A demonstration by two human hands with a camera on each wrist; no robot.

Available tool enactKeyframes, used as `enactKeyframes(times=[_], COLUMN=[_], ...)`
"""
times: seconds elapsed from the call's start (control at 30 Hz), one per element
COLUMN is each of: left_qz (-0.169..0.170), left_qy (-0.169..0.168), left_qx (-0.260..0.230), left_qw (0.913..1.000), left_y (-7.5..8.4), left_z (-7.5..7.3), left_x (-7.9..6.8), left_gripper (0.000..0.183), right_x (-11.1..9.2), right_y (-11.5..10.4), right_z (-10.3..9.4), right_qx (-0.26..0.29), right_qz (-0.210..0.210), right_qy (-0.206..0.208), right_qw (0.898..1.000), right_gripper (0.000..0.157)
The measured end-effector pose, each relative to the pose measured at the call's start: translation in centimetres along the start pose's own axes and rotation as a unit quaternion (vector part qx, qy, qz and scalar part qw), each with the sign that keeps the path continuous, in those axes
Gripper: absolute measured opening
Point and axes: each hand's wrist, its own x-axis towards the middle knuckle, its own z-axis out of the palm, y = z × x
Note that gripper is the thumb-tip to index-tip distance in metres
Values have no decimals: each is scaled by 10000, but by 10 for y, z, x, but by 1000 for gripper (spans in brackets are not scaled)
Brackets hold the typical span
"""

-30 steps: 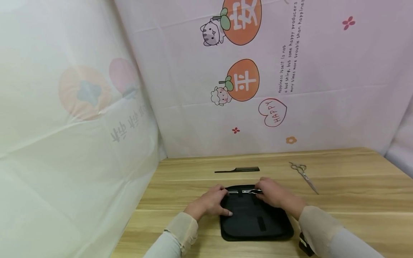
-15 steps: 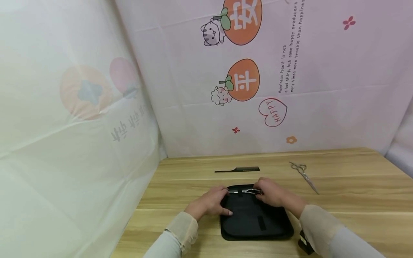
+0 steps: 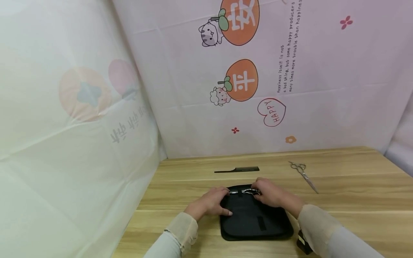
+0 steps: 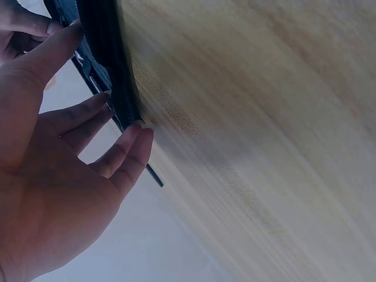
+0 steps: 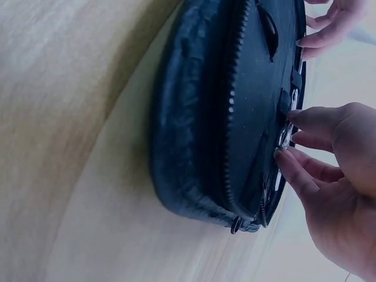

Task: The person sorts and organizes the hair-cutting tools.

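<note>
A black zip case [image 3: 255, 222] lies unzipped on the wooden table in the head view. Silver scissors [image 3: 251, 191] lie along its far edge, and a small black strap [image 3: 240, 193] crosses them. My right hand [image 3: 272, 193] pinches the scissors at the handle end; in the right wrist view its thumb and fingers [image 5: 294, 170] meet at the finger rings. On the case's left side rests my left hand [image 3: 211, 202], its fingers near the far corner and the thumb on the inner panel. Fairly straight left fingers [image 4: 132, 155] touch the case rim in the left wrist view.
Behind the case lies a black tail comb [image 3: 246, 169]. Another pair of silver scissors [image 3: 304, 175] lies at the back right. A dark object [image 3: 303, 243], partly hidden by the right sleeve, sits right of the case. Printed cloth [image 3: 193, 125] hangs behind the table.
My right hand has shifted slightly left along the case's far edge, and more of the silver scissors shows beside the strap. My left hand stays in place.
</note>
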Motion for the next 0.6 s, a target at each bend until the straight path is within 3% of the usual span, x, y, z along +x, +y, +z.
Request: enactKeyframes(times=[0.6], left_qz=[82], left_qy=[63], left_qx=[-3], left_qw=[9999], left_y=[-1], left_z=[-2], left_x=[-3], left_gripper=[66], right_x=[-1], right_y=[6], right_z=[2], right_qx=[-74], right_qz=[-129], right_qy=[117], right_qw=[9998], right_gripper=[25])
